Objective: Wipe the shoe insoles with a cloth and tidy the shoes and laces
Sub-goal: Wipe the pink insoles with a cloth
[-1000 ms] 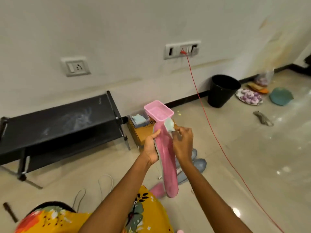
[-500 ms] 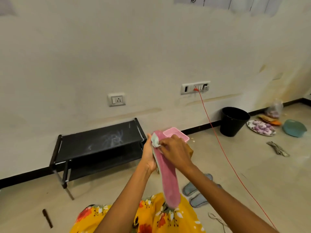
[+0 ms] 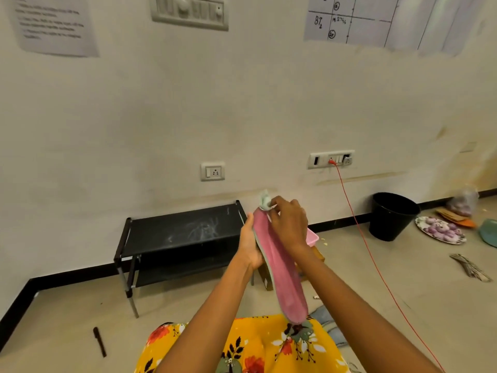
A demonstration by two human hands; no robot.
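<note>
Fingers [image 3: 277, 203] pinch cloth [image 3: 265, 201] atop insole [image 3: 282, 267].

So from my feed: the insole [image 3: 279, 267] is held up in front of me, left hand [image 3: 248, 244] on its left edge, right hand [image 3: 289, 224] at its top with the cloth [image 3: 265, 201]. Behind them a low shoe rack [image 3: 177, 232] sits against the wall. Off to the right there's a bin [image 3: 391, 216], then a plate [image 3: 441, 232] further right. A pen [image 3: 99, 341] lies on the floor to the left.
</note>
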